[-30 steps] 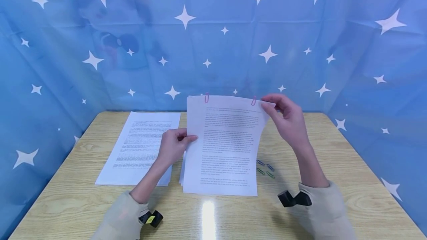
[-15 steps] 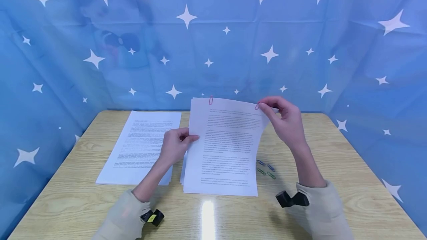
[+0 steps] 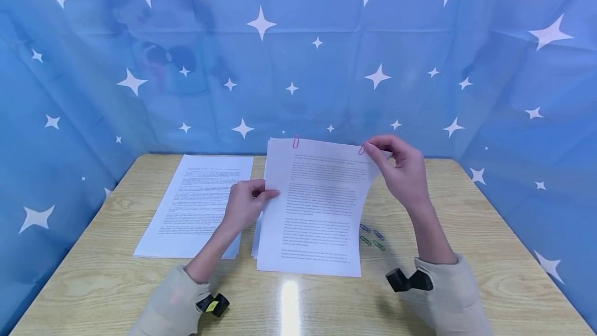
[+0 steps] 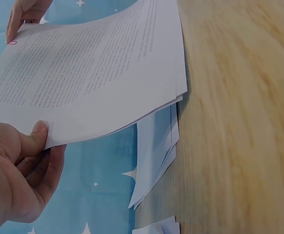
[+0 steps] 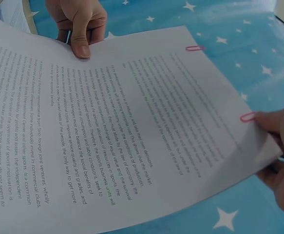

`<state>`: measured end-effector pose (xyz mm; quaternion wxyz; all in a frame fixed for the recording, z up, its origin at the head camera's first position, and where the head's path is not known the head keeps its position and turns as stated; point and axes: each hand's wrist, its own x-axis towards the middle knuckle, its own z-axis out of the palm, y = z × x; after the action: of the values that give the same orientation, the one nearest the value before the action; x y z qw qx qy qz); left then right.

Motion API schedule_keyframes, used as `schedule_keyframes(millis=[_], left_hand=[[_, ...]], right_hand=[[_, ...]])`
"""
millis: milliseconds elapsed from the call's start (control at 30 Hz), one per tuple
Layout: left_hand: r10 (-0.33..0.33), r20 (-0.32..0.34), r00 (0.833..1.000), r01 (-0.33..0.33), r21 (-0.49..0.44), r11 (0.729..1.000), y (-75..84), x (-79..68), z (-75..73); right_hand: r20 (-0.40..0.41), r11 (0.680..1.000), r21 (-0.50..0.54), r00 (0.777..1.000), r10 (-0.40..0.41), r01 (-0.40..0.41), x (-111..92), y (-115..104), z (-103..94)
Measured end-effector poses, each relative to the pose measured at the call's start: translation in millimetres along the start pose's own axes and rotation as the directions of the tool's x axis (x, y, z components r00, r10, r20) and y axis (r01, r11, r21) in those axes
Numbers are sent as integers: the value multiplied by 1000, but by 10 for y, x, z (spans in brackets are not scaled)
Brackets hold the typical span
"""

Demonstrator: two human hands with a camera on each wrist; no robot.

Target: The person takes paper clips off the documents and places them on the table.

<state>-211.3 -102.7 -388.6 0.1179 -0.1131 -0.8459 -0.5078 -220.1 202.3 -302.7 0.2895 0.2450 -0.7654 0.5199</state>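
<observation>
Between both hands a few printed sheets of paper (image 3: pixel 322 211) are held up, tilted toward the head camera. My left hand (image 3: pixel 245 204) pinches their left edge, thumb in front and fingers behind. At the top right corner my right hand (image 3: pixel 401 170) pinches the sheets right at a pink paper clip (image 5: pixel 249 117), whose end lies under the fingertips. Another pink paper clip (image 3: pixel 296 142) sits on the top edge further left, with no hand on it. The right wrist view shows both clips on that edge.
A stack of printed paper (image 3: pixel 200 201) lies on the left of the wooden table (image 3: pixel 494 274). More sheets (image 4: pixel 156 151) show beneath the held ones. Two blue paper clips (image 3: pixel 371 231) and two green paper clips (image 3: pixel 372 242) lie right of the sheets. A starry blue curtain (image 3: pixel 298 56) stands behind.
My right hand has shifted slightly left along the top edge, from the corner beside the right pink clip onto that clip. The held sheets have moved slightly right at the top.
</observation>
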Motion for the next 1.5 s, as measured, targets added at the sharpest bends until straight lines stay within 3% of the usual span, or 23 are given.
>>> schedule_keyframes(millis=[233, 633, 867, 1067, 1267, 1500], left_hand=[[9, 0, 1000, -9, 6, 1000, -7, -3, -9], [-3, -5, 1000, 3, -13, 1000, -9, -11, -34], [-19, -5, 1000, 19, -26, 999, -2, -14, -52], [-25, -2, 1000, 24, -34, 999, -5, -11, -61], [-17, -10, 1000, 17, -29, 999, -15, 2, -70], [-14, -9, 1000, 13, -38, 999, -13, -6, -73]], right_hand=[[-45, 995, 73, 997, -59, 62, 8, -12, -20], [-106, 969, 237, 993, -51, 75, -2, -28, -178], [-96, 971, 224, 994, -58, 78, -52, -23, -245], [-89, 947, 311, 994, -60, 85, -122, 27, -328], [-28, 968, 246, 998, -48, 54, -219, 108, -424], [56, 998, 49, 998, 22, -25, -313, 164, -499]])
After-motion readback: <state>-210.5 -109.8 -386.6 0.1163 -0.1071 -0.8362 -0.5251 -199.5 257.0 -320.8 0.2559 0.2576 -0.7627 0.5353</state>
